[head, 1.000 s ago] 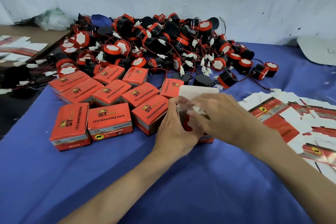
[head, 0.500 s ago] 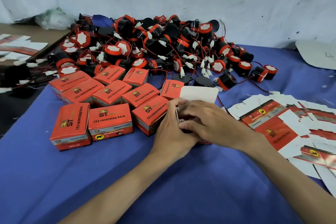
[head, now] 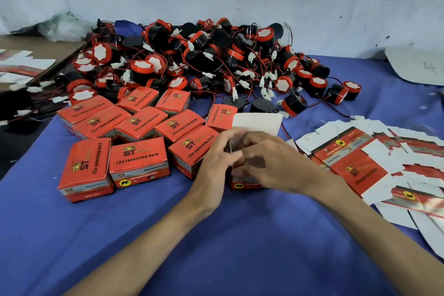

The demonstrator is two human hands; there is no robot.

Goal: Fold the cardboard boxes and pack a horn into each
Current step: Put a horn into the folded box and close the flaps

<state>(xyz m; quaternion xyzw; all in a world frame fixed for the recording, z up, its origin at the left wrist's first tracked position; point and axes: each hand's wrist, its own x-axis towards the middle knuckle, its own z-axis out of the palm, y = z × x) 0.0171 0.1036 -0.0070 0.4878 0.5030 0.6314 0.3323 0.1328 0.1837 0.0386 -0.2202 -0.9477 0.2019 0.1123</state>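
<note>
On the tops of the closed red cardboard boxes (head: 138, 155) you can read a gold crown mark, the letters "ST" and, in black, "12v reversing horn". The front face of the nearest one adds "Genuine Parts", the horn line again in small print, and a round yellow badge with a black animal figure; the finer print there is too small to read. The same yellow badge shows on the front of the red cardboard box with its white lid flap raised (head: 242, 185). The flat red-and-white cardboard blanks (head: 355, 168) on your right carry "ST", the horn line and the badge too. A handwritten "4" stands on the white sheet (head: 420, 67) at the far right.
</note>
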